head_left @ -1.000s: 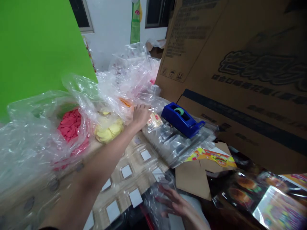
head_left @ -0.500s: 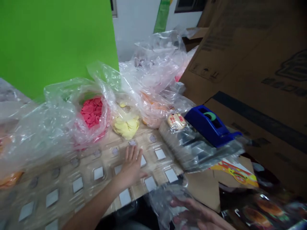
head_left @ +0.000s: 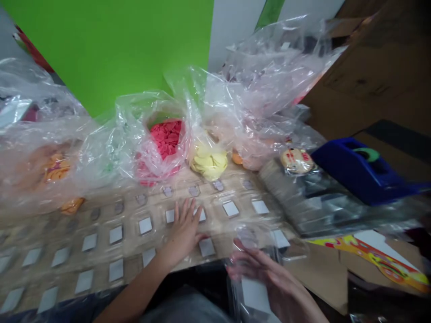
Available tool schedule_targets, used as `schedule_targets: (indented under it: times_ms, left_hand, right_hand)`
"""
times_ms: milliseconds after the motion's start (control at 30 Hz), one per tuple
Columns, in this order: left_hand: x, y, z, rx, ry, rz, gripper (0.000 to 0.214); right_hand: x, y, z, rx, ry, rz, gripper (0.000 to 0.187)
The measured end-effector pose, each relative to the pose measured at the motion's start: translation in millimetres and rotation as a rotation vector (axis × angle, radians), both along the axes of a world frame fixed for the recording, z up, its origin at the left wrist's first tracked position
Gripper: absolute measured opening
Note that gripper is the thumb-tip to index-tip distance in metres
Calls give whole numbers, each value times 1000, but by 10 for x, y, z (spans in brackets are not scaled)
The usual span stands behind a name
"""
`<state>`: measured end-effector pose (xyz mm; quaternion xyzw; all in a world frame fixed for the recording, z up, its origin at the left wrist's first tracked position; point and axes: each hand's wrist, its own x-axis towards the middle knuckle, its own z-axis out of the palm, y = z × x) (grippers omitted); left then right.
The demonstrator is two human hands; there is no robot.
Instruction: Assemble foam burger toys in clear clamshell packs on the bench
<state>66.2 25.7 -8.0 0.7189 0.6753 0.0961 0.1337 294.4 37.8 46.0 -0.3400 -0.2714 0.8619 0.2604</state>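
Note:
My left hand (head_left: 185, 231) lies with its fingers spread over clear plastic blister trays (head_left: 215, 211) that hold white rectangles and small greyish pieces in rows. At the table's front edge, my right hand (head_left: 259, 273) is blurred, its fingers bent against the side of another clear blister tray (head_left: 242, 233). A white rectangle (head_left: 254, 294) shows in that tray's lower part. Just beyond the left hand, a bag of pale yellow flat pieces (head_left: 209, 162) stands next to a plastic bag of pink-red pieces (head_left: 166, 137).
A blue tape dispenser (head_left: 363, 170) rests on stacked clear plastic (head_left: 323, 202) at right, beside a small wrapped round item (head_left: 296, 160). Orange pieces (head_left: 57, 168) sit in a bag at left. A green panel (head_left: 134, 45) rises behind; cardboard (head_left: 316, 278) lies at lower right.
The view has swung left and down, so things sit further right. My right hand has brought its clear tray up to the table edge. My left hand stays spread on the trays.

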Motion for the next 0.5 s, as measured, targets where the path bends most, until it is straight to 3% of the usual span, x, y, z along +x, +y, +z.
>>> schedule_targets:
  times_ms: [133, 233, 333, 400, 500]
  left_hand:
    - [-49, -74, 210, 54, -287, 77, 48]
    - [-224, -451, 479, 19, -695, 255, 34]
    - [-405, -935, 762, -24, -986, 496, 37]
    - [-489, -1216, 933, 113, -1003, 571, 37]
    - [-565, -1561, 1135, 259, -758, 486, 33]
  right_hand:
    - [-400, -70, 102, -8, 10, -30, 40]
    - [-736, -148, 107, -66, -21, -31, 36]
    - [-1063, -258, 83, -96, -133, 31, 40]
    - [-1235, -314, 53, -51, -224, 145, 50]
    - [-1404, -336, -9, 111, -347, 341, 66]
